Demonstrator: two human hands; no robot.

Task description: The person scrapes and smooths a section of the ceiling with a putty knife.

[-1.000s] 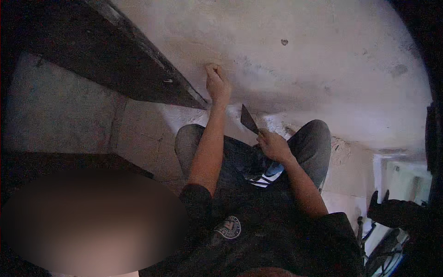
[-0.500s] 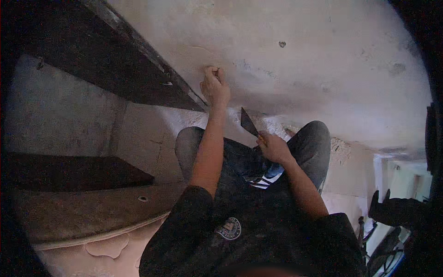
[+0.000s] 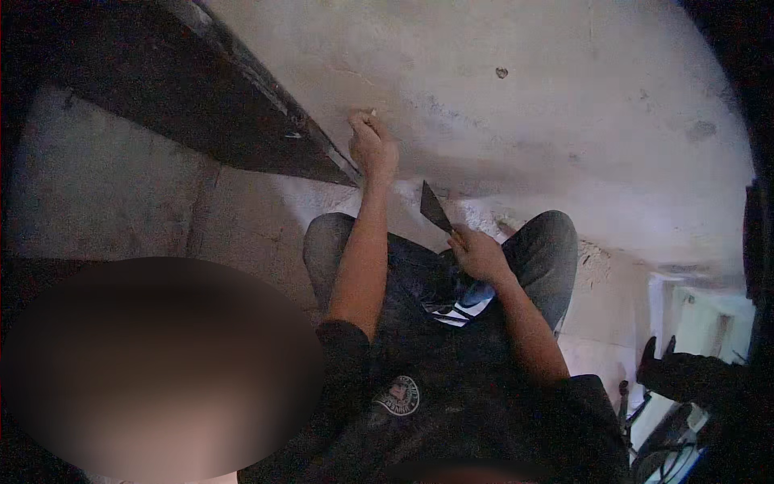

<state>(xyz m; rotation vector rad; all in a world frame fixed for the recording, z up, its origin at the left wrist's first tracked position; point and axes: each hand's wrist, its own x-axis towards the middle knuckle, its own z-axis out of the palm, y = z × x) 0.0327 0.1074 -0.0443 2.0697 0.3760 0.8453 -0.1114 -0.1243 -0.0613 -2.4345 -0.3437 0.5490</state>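
My left hand [image 3: 373,147] is raised to the pale wall [image 3: 516,129], its fingers closed in a pinch. A tiny light-coloured bit [image 3: 372,112] shows just past the fingertips; I cannot tell whether it is held or sits in the wall. In front of my bent knees, my right hand [image 3: 481,254] grips a putty knife [image 3: 435,208] by its handle. The dark, flat blade points up and slightly left, apart from the wall, and most of the handle is hidden in the fist.
A dark wooden panel [image 3: 266,93] with a worn edge runs along the left, close to my left wrist. The wall has a small hole [image 3: 501,73] and scuffed patches. Rubble [image 3: 484,213] lies at its foot. Dark objects [image 3: 685,375] stand at the right. A blurred patch covers the lower left.
My left hand has shifted slightly and turned, with a pale bit now visible past its fingertips. The putty knife stands a little more upright in my right hand.
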